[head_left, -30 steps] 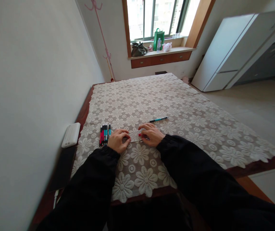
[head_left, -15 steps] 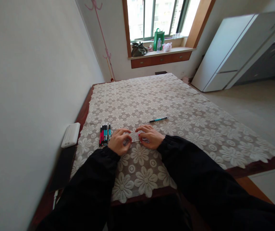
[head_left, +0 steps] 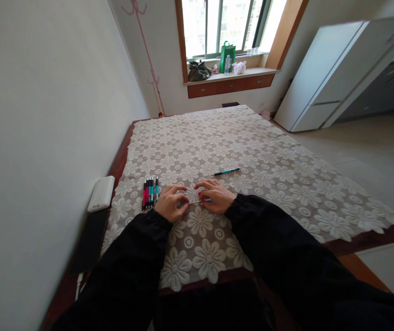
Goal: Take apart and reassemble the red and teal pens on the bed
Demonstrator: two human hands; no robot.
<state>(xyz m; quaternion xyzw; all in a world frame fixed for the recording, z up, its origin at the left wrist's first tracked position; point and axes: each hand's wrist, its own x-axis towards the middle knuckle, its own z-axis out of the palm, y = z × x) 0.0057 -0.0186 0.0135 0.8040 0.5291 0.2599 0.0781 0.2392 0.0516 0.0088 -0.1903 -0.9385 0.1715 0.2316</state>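
My left hand [head_left: 170, 202] and my right hand [head_left: 216, 195] rest close together on a lace tablecloth [head_left: 238, 151] with a flower pattern. Between their fingertips they hold a thin pale rod [head_left: 194, 202], which looks like a pen part. My right hand also covers something pink; I cannot make out what. Just left of my left hand lies a row of several pens [head_left: 149, 192] with red, teal and black barrels. A single teal pen [head_left: 227, 172] lies apart, a little beyond my right hand.
A white box-like device [head_left: 101, 193] and a dark flat slab [head_left: 90, 239] sit at the table's left edge against the wall. A window sill with bags [head_left: 217, 66] is far behind. A white fridge [head_left: 334, 73] stands at the right.
Both hands have shifted slightly, with the fingers drawn closer around the thin rod. The pens have not moved.
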